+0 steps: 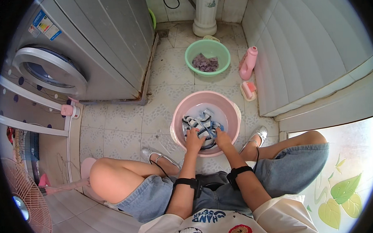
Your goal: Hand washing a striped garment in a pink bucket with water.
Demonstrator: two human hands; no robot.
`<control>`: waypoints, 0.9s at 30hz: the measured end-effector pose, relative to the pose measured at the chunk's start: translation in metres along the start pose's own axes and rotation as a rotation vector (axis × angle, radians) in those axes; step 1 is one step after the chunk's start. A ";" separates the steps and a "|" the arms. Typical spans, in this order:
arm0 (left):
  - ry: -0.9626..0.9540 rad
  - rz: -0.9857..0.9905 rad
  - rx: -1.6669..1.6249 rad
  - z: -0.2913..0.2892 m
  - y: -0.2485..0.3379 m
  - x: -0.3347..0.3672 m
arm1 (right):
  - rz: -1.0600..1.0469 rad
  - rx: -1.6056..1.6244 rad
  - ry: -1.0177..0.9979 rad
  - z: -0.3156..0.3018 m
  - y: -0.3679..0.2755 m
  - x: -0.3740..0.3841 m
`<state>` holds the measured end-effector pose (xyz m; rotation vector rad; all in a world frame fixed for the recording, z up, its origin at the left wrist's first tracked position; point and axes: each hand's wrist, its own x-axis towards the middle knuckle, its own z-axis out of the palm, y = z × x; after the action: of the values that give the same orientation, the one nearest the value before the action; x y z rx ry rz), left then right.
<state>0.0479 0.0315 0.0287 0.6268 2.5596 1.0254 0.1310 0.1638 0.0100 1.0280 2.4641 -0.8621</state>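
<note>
A pink basin (176, 119) with cloudy water stands on the floor between my feet. In it lies a wet, crumpled striped garment (201, 123) in white, dark and blue. My left hand (194, 140) is closed on the garment's near left part, its fingers bent into the fabric. On the near right part, my right hand (223, 139) grips the same cloth, with its fingertips partly hidden by the hand. The two hands are a short way apart, both inside the basin's near rim.
Beyond the basin sits a green basin (190, 65) holding a purplish cloth (205, 63). To its right are a pink bottle (248, 64) and a pink brush (248, 90) near the wall. A grey washing machine (104, 49) stands at left; a fan (26, 202) is at lower left.
</note>
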 end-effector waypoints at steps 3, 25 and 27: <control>-0.091 -0.157 -0.014 -0.002 0.002 -0.001 | 0.061 0.004 -0.027 -0.007 -0.008 -0.005; 0.509 -0.271 -0.453 -0.022 0.001 0.022 | -0.058 0.236 0.191 -0.001 0.015 0.014; 0.556 -0.189 -0.315 -0.024 0.011 0.021 | -0.111 0.315 0.259 -0.017 0.003 0.017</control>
<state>0.0228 0.0355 0.0508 0.0058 2.7291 1.6709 0.1205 0.1852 0.0134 1.1804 2.6772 -1.2554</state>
